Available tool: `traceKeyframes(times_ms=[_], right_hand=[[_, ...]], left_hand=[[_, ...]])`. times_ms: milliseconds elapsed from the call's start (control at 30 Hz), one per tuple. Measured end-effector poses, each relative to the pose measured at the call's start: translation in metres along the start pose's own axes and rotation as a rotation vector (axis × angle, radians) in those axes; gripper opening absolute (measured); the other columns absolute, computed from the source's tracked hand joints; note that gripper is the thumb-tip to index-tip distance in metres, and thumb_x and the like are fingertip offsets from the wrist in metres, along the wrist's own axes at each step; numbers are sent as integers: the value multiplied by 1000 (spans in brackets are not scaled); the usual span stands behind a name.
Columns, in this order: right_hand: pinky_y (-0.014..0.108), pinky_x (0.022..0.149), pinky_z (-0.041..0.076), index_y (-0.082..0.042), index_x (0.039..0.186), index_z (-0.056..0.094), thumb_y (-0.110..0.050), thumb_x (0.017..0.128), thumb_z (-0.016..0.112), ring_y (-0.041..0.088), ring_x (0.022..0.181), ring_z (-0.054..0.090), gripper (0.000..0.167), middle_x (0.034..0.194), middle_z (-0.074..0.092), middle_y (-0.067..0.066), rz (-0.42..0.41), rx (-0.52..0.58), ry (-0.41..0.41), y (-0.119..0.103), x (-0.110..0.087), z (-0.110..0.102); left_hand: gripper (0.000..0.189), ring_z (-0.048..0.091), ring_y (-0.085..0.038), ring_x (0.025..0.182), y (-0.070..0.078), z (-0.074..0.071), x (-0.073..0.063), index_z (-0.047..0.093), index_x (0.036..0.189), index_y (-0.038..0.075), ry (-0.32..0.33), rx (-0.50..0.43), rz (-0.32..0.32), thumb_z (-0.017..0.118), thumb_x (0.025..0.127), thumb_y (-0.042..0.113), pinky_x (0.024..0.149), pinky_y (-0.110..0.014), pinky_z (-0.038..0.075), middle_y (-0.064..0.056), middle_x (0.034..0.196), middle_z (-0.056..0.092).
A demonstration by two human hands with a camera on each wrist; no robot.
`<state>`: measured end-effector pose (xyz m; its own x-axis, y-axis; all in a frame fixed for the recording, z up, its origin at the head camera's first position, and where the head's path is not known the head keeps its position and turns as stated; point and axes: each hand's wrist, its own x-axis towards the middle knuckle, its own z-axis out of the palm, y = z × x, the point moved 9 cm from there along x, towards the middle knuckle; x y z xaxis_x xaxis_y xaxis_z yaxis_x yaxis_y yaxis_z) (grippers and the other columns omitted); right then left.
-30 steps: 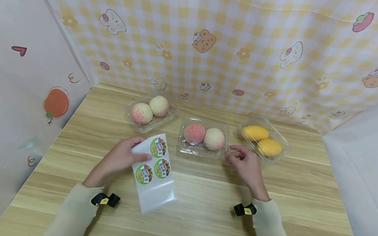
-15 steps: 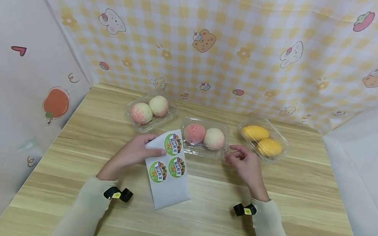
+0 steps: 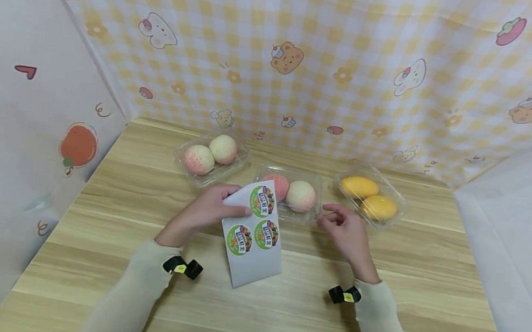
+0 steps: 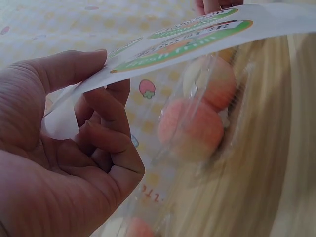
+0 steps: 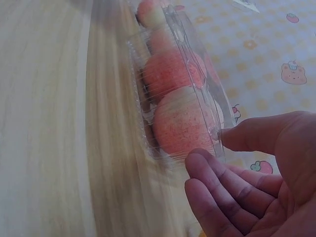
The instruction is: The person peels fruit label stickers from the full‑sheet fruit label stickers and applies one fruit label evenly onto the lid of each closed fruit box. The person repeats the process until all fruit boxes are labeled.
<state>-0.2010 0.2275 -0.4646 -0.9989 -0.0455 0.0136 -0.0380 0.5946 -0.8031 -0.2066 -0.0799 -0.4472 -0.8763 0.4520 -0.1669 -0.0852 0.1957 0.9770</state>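
My left hand [image 3: 204, 212] pinches a white sticker sheet [image 3: 251, 264] near its upper left corner, thumb on top and fingers curled beneath. Round green fruit labels [image 3: 262, 202] show on the sheet, which tilts above the table. Its top covers part of the middle clear plastic box [image 3: 311, 214], which holds a pink peach [image 3: 282, 188] and a pale peach [image 3: 301, 195]. At the box's right end, my right hand [image 3: 349, 234] holds the edge between thumb and fingertips. In the right wrist view the thumb [image 5: 247, 136] meets the box's rim, with a fingertip by its corner.
Back left stands a clear box [image 3: 203, 181] with two pale peaches [image 3: 199, 159]. Another clear box [image 3: 396, 198], back right, contains two yellow mangoes [image 3: 378, 207]. A checked curtain [image 3: 312, 95] hangs behind the wooden table [image 3: 298, 321].
My left hand has carried the sticker sheet to the right and slightly away from me, so it now overlaps the middle box. My right hand and the boxes stay where they were.
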Motion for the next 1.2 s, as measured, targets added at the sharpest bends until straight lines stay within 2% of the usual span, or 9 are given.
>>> traceKeyframes(times_ms=[133,267,400,500,667,833,967,1200], right_hand=[[38,78,58,3,125,77,-14,101,78,28,90,77,29,101,82,12,-26,-100,10,-8,0,-4],[53,86,62,2,122,78,-16,100,78,36,100,77,29,112,80,18,-53,-172,62,-21,1,-11],[57,88,63,3,119,79,-10,96,81,41,108,75,26,122,76,21,-143,-136,139,-44,-1,-19],[57,87,64,1,115,80,-6,95,83,37,110,74,22,121,77,17,-231,-56,175,-66,-3,-20],[50,81,66,-2,114,81,0,94,85,28,108,74,21,120,78,9,-388,67,188,-101,-10,-16],[37,78,66,-5,118,81,1,92,88,29,106,74,27,126,75,9,-510,139,179,-124,-16,-8],[31,77,64,-6,121,81,0,92,89,26,105,73,31,130,73,8,-521,191,140,-131,-15,0],[23,72,59,-5,124,80,5,90,89,25,90,65,36,127,73,10,-499,250,119,-132,-14,6]], left_hand=[[24,81,-29,82,7,5,5,73,115,-5,5,15,18,80,100,12,71,-36,65,-14,96,81],[24,82,-30,84,10,11,10,72,116,-6,-13,-13,30,79,100,11,72,-37,66,-16,98,81],[26,82,-32,87,13,18,14,72,119,-7,-39,-50,28,77,101,10,75,-38,66,-18,101,81],[27,82,-32,88,16,22,16,72,122,-7,-44,-57,24,77,101,10,75,-39,66,-18,102,81],[29,82,-31,87,21,31,21,72,124,-7,-63,-55,33,78,100,10,74,-40,67,-17,102,81],[32,80,-29,89,28,40,24,73,126,-6,-78,-19,71,79,100,11,76,-39,66,-15,106,81],[34,78,-27,92,35,45,23,73,129,-6,-90,2,111,78,99,11,78,-38,65,-16,109,79],[39,74,-26,93,39,49,21,70,134,-4,-103,-15,142,76,98,11,77,-37,62,-15,111,75]])
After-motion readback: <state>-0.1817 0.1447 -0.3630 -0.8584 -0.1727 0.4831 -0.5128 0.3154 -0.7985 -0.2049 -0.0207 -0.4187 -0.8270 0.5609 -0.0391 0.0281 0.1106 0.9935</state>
